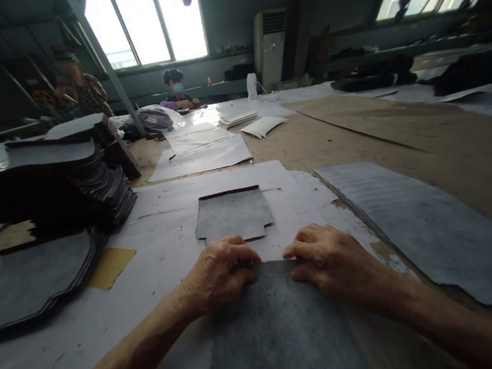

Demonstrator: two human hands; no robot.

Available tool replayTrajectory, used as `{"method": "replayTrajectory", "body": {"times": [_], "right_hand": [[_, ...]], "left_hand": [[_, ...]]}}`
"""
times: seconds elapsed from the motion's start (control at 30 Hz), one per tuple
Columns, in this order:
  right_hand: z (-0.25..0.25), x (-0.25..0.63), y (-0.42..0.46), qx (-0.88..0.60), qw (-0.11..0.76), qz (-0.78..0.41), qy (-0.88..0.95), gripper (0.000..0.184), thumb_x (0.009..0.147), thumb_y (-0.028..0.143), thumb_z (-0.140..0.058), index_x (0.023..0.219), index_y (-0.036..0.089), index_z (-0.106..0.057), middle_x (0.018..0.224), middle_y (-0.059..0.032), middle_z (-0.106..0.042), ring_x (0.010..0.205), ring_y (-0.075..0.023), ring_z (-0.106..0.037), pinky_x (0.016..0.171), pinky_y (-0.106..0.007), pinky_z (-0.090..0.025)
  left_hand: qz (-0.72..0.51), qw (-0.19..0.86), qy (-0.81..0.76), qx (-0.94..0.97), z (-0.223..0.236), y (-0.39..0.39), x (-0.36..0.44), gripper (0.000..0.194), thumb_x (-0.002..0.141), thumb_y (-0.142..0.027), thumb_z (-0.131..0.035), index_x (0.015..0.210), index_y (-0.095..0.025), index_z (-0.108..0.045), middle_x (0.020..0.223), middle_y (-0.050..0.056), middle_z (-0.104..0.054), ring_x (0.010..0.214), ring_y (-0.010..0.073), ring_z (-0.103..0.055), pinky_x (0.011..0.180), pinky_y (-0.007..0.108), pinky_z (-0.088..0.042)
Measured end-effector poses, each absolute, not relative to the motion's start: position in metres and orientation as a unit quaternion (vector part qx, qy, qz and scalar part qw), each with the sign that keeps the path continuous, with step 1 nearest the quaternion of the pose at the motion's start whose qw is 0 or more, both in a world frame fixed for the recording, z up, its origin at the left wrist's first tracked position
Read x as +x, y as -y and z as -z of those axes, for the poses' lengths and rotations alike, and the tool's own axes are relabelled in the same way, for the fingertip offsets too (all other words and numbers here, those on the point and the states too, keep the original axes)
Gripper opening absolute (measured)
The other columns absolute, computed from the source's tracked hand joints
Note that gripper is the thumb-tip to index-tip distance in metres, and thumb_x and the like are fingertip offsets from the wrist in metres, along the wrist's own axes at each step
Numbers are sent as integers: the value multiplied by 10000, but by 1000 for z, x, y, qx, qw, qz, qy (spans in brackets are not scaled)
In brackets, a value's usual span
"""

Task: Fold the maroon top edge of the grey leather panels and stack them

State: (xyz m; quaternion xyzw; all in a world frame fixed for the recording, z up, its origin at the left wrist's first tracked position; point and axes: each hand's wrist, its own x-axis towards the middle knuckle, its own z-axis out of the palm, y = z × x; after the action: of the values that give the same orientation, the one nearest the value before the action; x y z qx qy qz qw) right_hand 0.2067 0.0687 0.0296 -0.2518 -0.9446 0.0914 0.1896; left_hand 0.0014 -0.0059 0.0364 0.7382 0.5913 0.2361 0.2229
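Note:
A large grey fabric panel lies before me on the white-covered table, running down to the bottom edge. My left hand pinches its far edge near the left corner, thumb below and fingers curled over. At the right corner of that same edge, my right hand grips in a like way, its fingers closed. Just beyond the hands rests a smaller grey piece with notched lower corners and a dark strip along its top. The fingertips partly hide the panel's corners.
Stacks of dark-edged grey pieces rise at left, with a lower pile and a yellow scrap nearby. Layered grey sheets lie right. White sheets are farther back. Two people are beyond the table.

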Motion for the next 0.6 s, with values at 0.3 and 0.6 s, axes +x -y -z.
{"method": "replayTrajectory", "body": {"times": [0.3,0.6], "right_hand": [[-18,220,-66,-76,300,22,951,250,872,51,-392,948,107,-624,817,-85,-571,773,-175,-472,665,-322,-442],[-29,222,-63,-43,185,54,980,278,921,93,-324,1037,70,-576,863,-84,-583,769,-177,-484,681,-336,-452]], "left_hand": [[-253,39,-405,878,-19,11,-12,310,803,-20,-407,989,-158,-613,817,49,-544,740,141,-469,671,278,-437],[-157,37,-394,905,-29,15,-9,310,798,-20,-359,1011,-118,-562,854,65,-514,781,167,-429,733,323,-439]]}}
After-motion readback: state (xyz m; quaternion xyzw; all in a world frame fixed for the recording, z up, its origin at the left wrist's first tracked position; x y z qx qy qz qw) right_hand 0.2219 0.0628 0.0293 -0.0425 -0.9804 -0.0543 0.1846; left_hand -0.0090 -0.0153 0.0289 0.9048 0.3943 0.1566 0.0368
